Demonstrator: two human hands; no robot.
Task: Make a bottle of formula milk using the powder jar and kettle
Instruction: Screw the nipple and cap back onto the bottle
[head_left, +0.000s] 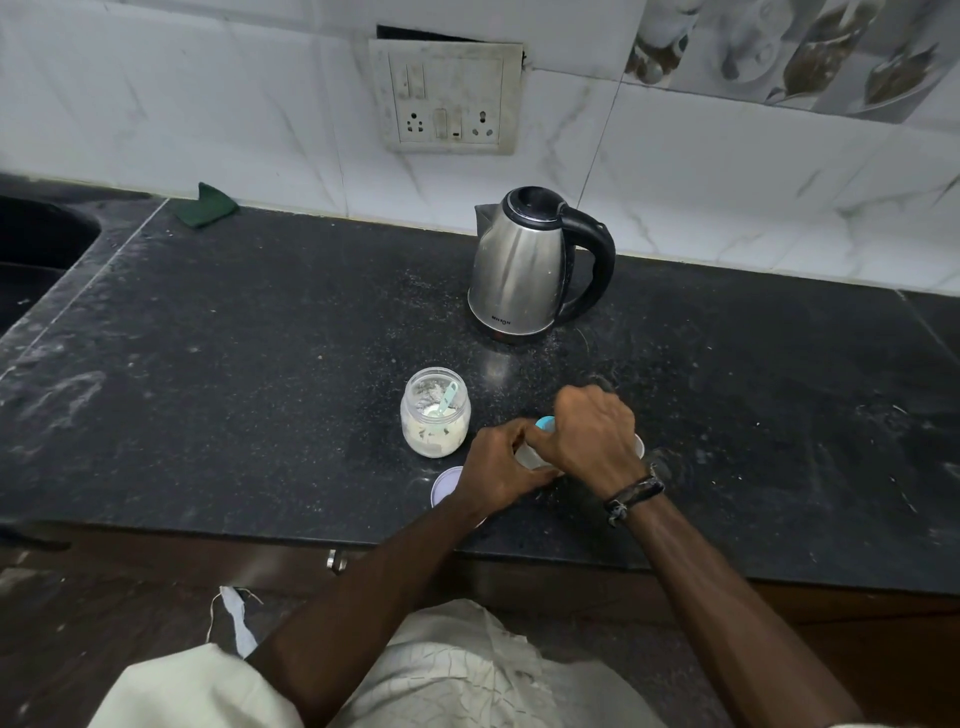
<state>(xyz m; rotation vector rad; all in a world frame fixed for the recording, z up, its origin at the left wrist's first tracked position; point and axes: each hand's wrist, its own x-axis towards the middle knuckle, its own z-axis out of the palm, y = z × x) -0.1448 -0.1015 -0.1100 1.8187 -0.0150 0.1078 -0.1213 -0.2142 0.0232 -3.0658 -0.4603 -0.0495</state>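
Both hands were working together at the front of the table (208, 364). The left hand (498, 467) was curled round the side of the bottle (527, 456), apparently to steady it, while the right hand (592, 431) was closed over its blue top (544, 424), seemingly to twist it; the bottle itself was largely hidden. The powder jar (435, 413) stood open just beside the left hand, a scoop (445, 401) left inside, within easy reach. Its lid (448, 484) lay near the table's front edge, partly under the left wrist. The kettle (535, 270) stood well behind, its handle to the right, presumably convenient for a right-hand pour.
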